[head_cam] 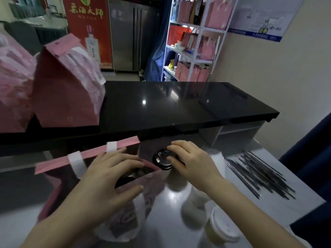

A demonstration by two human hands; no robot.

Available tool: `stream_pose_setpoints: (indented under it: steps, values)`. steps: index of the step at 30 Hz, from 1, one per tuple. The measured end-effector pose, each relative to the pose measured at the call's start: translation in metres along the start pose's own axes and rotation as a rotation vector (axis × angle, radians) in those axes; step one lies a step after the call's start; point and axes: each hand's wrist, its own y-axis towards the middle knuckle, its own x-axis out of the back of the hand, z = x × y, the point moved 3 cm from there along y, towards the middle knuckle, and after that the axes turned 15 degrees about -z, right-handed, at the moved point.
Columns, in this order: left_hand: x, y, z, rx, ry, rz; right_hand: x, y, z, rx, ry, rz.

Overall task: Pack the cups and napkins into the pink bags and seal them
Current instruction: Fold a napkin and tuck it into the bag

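Observation:
An open pink bag with white handles stands on the grey counter in front of me. My left hand rests on its rim and holds the mouth apart. Inside it a black cup lid shows under my fingers. My right hand grips a white cup with a black lid at the bag's right edge. Two more cups stand near my right forearm: a white one and one with a white lid.
Sealed pink bags stand on the raised black countertop at the left. A pile of black wrapped straws lies on the grey counter to the right. A white shelf with more pink bags stands behind.

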Motion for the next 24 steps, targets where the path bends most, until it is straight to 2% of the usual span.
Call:
stream_pose_setpoints:
  steps: [2, 4, 7, 11, 18, 24]
  values:
    - [-0.030, 0.023, -0.029, 0.012, -0.092, -0.016, 0.010, -0.008, -0.044, 0.005, -0.047, 0.026]
    - [-0.069, 0.049, -0.056, -0.002, -0.091, 0.009, 0.018, -0.020, -0.098, -0.081, -0.091, 0.093]
    - [-0.140, 0.089, -0.087, -0.038, -0.078, 0.128, 0.019, -0.048, -0.179, -0.229, -0.163, 0.234]
    - [-0.239, 0.133, -0.105, 0.055, -0.106, 0.275, 0.014, -0.084, -0.261, -0.380, -0.199, 0.426]
    - [-0.369, 0.166, -0.096, 0.323, -0.078, 0.483, -0.032, -0.101, -0.328, -0.537, -0.076, 0.522]
    - [-0.416, 0.178, -0.077, 0.448, 0.157, 0.486, -0.069, -0.109, -0.350, -0.735, 0.016, 0.482]
